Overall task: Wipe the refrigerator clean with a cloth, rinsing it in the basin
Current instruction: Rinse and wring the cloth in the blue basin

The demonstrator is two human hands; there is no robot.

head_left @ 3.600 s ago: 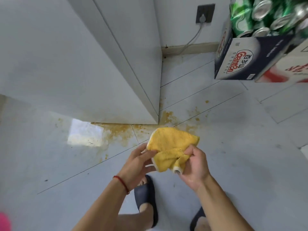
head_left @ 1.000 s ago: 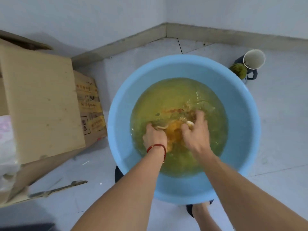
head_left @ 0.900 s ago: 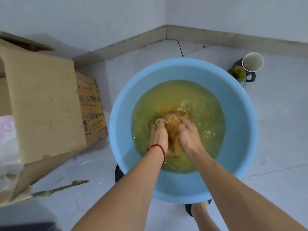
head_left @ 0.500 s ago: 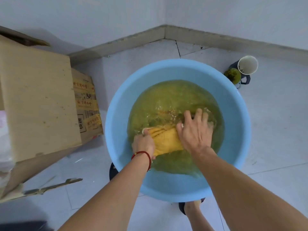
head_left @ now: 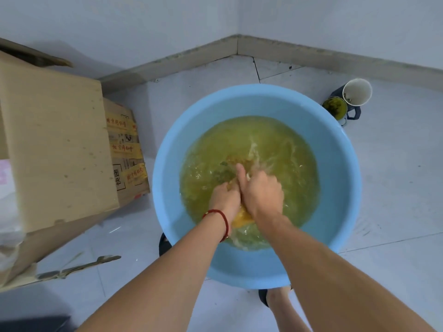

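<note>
Since half a second ago, your hands have bunched together. Your left hand [head_left: 225, 200] and right hand [head_left: 262, 195] both clutch the cloth [head_left: 242, 218], submerged in the basin [head_left: 167, 178]. Soaked, it's heavy, limp and slippery; grip the wad firmly.

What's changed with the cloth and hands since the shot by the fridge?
The cloth went from held in the air to sunk in the basin. Half a second ago the right hand lay flat on it; now both hands, left hand too, grip it, bunched. Basin and cardboard box stayed put.
</note>
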